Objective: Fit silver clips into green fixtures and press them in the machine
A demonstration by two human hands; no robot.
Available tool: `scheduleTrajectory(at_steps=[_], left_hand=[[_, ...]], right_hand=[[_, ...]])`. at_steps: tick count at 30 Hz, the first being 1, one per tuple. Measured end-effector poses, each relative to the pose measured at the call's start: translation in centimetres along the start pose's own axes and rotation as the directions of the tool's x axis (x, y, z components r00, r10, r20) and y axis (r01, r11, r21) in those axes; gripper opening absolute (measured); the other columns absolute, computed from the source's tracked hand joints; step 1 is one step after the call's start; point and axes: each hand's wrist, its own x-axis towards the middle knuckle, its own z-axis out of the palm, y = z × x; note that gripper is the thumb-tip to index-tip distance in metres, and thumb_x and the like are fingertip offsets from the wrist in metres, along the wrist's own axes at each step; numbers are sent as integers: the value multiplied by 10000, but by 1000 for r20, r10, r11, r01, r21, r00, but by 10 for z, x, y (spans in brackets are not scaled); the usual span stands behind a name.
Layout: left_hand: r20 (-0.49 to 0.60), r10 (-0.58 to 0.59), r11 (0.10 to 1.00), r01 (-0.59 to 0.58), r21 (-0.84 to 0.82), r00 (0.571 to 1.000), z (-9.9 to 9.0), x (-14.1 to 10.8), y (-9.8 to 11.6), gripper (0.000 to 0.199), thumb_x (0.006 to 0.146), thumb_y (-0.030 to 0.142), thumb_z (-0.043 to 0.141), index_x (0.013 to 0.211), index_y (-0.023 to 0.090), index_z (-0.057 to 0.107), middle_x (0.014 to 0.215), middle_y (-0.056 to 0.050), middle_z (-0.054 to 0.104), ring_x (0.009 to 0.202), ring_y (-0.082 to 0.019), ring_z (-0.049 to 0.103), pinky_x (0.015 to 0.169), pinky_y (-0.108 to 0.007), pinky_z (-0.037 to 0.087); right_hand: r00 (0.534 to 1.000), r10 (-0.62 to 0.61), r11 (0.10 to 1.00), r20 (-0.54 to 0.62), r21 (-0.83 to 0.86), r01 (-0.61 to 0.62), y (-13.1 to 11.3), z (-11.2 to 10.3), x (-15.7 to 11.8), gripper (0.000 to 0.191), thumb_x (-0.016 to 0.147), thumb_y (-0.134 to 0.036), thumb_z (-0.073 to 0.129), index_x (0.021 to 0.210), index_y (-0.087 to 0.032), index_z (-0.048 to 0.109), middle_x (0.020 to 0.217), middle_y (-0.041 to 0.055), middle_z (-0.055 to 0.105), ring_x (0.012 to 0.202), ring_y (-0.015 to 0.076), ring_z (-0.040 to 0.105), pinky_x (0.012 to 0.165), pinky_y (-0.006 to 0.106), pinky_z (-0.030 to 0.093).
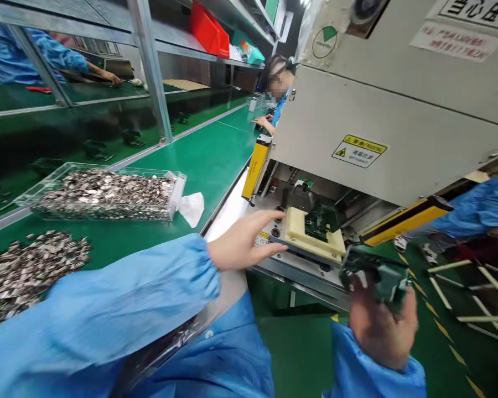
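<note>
My left hand (243, 241) reaches to the left side of the machine's bed, thumb and fingers stretched apart, with nothing in it. Its fingertips are by the cream fixture block (294, 232) and the round black knobs (276, 232); whether they touch is not clear. In the fixture sits a dark, glossy moulded plastic part (320, 222). On the right, my right hand (382, 326) grips a similar dark green, see-through plastic part (375, 276), blurred by motion, held apart from the fixture's right front corner.
The grey press housing (382, 127) overhangs the fixture, with yellow guard bars (256, 168) at its sides. A clear tray (176, 193) of small metallic pieces stands on the green bench beside a loose pile (33, 271). A co-worker (280, 83) sits farther along; other people's blue sleeves show at both sides.
</note>
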Motion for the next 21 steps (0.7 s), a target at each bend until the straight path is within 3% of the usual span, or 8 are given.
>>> scheduleTrajectory(at_steps=[2, 4, 7, 9, 13, 17, 19, 21], left_hand=[[-17, 55, 998, -54, 30, 998, 28, 47, -5, 682, 802, 361, 716, 1382, 126, 445, 1462, -205, 466, 1373, -301, 434, 1155, -453, 360], [9, 12, 1000, -13, 26, 1000, 52, 83, -8, 769, 760, 356, 755, 1401, 101, 415, 1462, -231, 449, 1375, -332, 423, 1146, -485, 361], [65, -81, 995, 85, -61, 995, 68, 112, -10, 834, 704, 340, 803, 1401, 90, 419, 1288, -217, 585, 1221, -339, 564, 1045, -492, 457], [-2, -84, 982, 82, -169, 996, 62, 113, -9, 865, 658, 333, 835, 1393, 115, 436, 1171, -173, 630, 1101, -304, 621, 960, -457, 519], [-104, -106, 951, 70, -302, 989, 18, 70, -5, 761, 662, 288, 819, 1339, 146, 500, 1152, -130, 621, 1036, -236, 624, 891, -380, 565], [47, -273, 938, 277, -211, 961, -29, -9, -16, 585, 692, 305, 796, 1227, 180, 595, 1145, -97, 641, 1012, -236, 652, 895, -386, 578], [109, -352, 916, 366, -162, 929, -40, -48, -29, 533, 711, 323, 785, 1203, 207, 613, 1144, -88, 638, 1022, -243, 660, 900, -384, 583], [134, -404, 893, 422, -158, 905, -40, -76, -44, 504, 725, 331, 774, 1195, 232, 621, 1194, -90, 608, 1065, -246, 654, 935, -393, 572]], right_hand=[[982, 7, 1000, -186, 25, -2, 4, -23, 13, 569, 755, -384, 706, 1293, -340, 527, 1341, 39, 543, 1197, 267, 558, 1025, 549, 436], [960, 77, 997, -271, 30, -71, 4, -33, 25, 630, 658, -332, 782, 1250, -319, 567, 1325, 57, 559, 1168, 298, 578, 1026, 595, 420], [969, 113, 992, -218, -27, -122, 5, -32, 44, 702, 621, -359, 828, 1265, -285, 559, 1333, 108, 558, 1208, 352, 554, 1054, 645, 369], [990, 75, 994, -122, -67, -83, 8, -25, 61, 672, 677, -376, 816, 1282, -258, 548, 1341, 147, 556, 1256, 356, 522, 1070, 595, 382], [987, 18, 983, 159, -183, 12, 16, -2, 101, 631, 727, -461, 787, 1265, -231, 550, 1269, 155, 616, 1199, 332, 577, 1001, 495, 481], [874, 135, 896, 468, -434, 94, 19, 17, 126, 687, 680, -547, 799, 1244, -223, 575, 1174, 121, 670, 1126, 333, 621, 979, 501, 490], [840, 171, 868, 515, -482, 118, 19, 23, 130, 683, 708, -589, 760, 1254, -223, 573, 1182, 123, 669, 1145, 338, 613, 985, 493, 483], [839, 172, 859, 516, -495, 128, 19, 25, 128, 716, 734, -629, 714, 1301, -224, 548, 1241, 128, 645, 1189, 346, 587, 995, 493, 475]])
